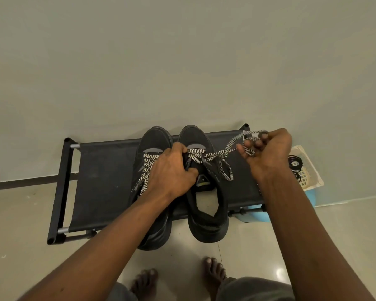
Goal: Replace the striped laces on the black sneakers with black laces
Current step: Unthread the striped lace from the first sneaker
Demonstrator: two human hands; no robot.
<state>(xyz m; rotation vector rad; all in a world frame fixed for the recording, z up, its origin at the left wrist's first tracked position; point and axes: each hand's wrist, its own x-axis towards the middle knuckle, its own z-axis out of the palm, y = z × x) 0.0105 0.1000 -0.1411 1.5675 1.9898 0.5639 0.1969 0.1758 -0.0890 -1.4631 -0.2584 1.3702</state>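
My left hand [172,170] lies over the throat of the right sneaker [206,213]. Its fingers are curled down into the opening by the tongue and grip the upper just behind the last lace crossing. My right hand [267,148] is raised above the far right corner of the shoe rack [102,170], well to the right of that sneaker. Its fingers are curled round the striped lace [226,152], which is wound in loops about them.

From my right hand the lace runs back, down and to the left, to the eyelets near the toe. Only that one crossing shows threaded, just beyond my left fingertips. A slack loop of the same lace droops onto the fabric just beside the sneaker's right flank.

The left sneaker [154,137] stands close alongside, partly under my left wrist. Its own zigzag lace [147,168] is laced up the whole front. Both sneakers sit near the middle of the rack with toes at the far edge by the wall and heels hanging past the near edge.

Beyond the right end of the rack a pale lattice basket [308,170] rests on a blue tub [256,215]. The basket holds dark coils [294,162] that look like black laces, well apart from either hand. My bare feet [214,272] are on the floor below the heels.
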